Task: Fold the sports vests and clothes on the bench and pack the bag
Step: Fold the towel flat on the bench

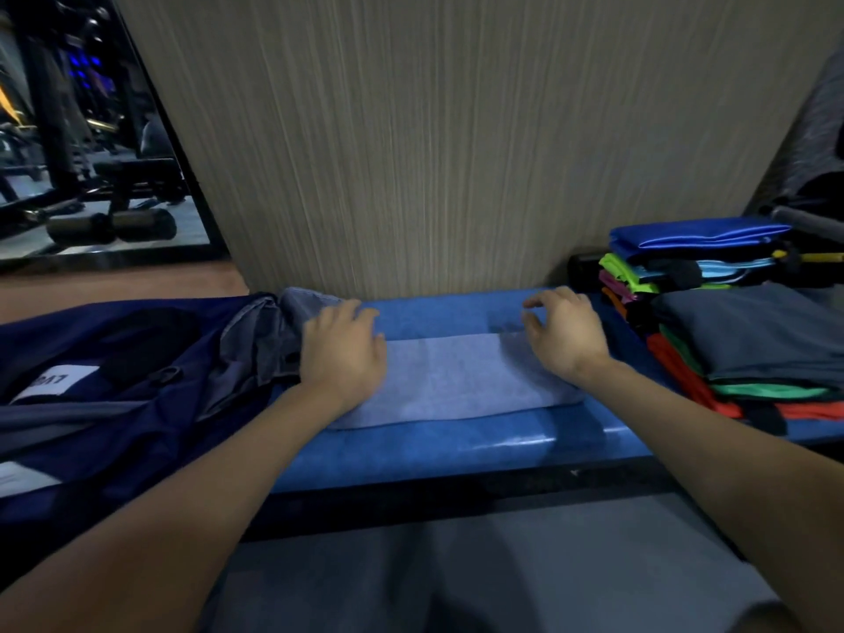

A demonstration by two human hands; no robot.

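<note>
A grey floor (456, 577) is being shown along the bottom of the frame, with two bare forearms reaching up from the lower corners. Just beyond it, a blue padded bench (411, 450) is stretching across the middle of the frame, its dark front edge running left to right.

At centre frame, a pale blue folded garment (456, 381) is lying flat on the bench as a neat rectangle, with bare bench padding being left visible before and behind it. The left hand (342, 354) is being rested palm-down on the garment's left end, fingers fairly straight. The right hand (564, 331) is being held over the right end, fingers loosely curled and gripping nothing; whether they are touching the cloth cannot be told.

At the left of the frame, a dark navy bag (114, 404) is lying open, grey cloth (260, 340) bunched at its mouth beside the left hand. At the right, folded clothes (753, 349) in grey, green and red are being kept stacked, with a second stack (685, 253), topped in shiny blue, behind them.

Farther back, a grey-beige striped wall (434, 130) is rising directly behind the bench. In the upper left, a mirror (91, 153) is showing dim gym equipment.
</note>
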